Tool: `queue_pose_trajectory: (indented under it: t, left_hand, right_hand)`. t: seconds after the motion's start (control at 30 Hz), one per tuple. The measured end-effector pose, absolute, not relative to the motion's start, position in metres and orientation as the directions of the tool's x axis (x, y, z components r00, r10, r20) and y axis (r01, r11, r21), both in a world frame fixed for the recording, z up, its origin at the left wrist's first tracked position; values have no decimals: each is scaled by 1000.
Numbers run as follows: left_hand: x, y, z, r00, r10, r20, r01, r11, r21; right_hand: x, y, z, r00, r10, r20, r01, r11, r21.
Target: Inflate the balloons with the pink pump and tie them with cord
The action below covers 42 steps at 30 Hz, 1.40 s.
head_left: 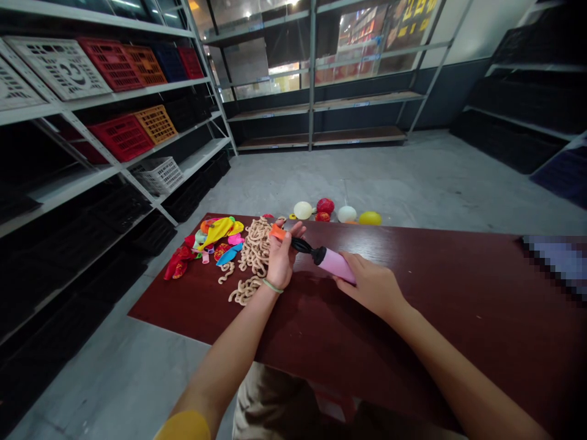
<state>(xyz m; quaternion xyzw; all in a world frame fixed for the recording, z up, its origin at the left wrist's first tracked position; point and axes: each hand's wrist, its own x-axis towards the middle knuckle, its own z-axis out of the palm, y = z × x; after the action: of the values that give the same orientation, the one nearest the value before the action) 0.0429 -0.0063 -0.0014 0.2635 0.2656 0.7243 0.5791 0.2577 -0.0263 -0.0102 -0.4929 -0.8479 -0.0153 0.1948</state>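
Note:
My right hand (369,284) is wrapped round the pink barrel of a balloon pump (337,264), whose black nozzle points up and left. An orange balloon (277,231) is pinched in my left hand (283,253), close by the nozzle tip. Whether the balloon's neck sits over the tip I cannot tell, as my fingers cover it. To the left of that hand lies a pile of beige, curled, worm-like pieces (255,247). Beyond it is a heap of uninflated balloons (217,232) in yellow, red, blue and pink.
Past the far edge of the dark red table (440,293), several inflated balloons (347,214) rest on the floor. A blurred-out flat object (557,260) lies at the table's right end. Shelves with plastic crates (121,137) stand on the left, and a metal rack (312,110) stands ahead.

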Motion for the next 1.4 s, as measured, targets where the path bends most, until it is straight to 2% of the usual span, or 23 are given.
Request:
queue_pose_trajectory:
  t: [0.4,0.53,0.67,0.8,0.97,1.13,1.3,1.4]
  left_hand:
    - [51,-10,-3,-84,995,45,-762,-94,641]
    - [58,-12,-1,-199,979,31,-756,-174,631]
    - [60,-11,-1,-409,911,53,-665,-337,666]
    - [52,-3,3,-559,829,-23,-598,-385,703]
    - [23,4,22,-658,753,-6,-535,-462,707]
    - [-8,8,36,-741,670,-31,-510,-532,676]
    - [-3,8,30,-758,652,-33,-498,-545,675]
    - [27,3,20,-694,720,-18,-522,-485,702]
  right_hand:
    - [254,-28,-12,-454,812,367,828,537,-165]
    - [246,-33,-12,-459,806,372,817,548,-179]
    - [233,-40,-11,-426,848,316,852,494,-177]
    - [223,-40,-14,-442,856,268,864,486,-129]
    - [242,-21,-19,-480,815,325,852,522,-49]
    - [275,0,-16,-437,812,388,891,451,61]
    - [265,-9,-19,-442,816,372,888,458,48]
    - [246,-22,-21,-435,826,359,882,472,-17]
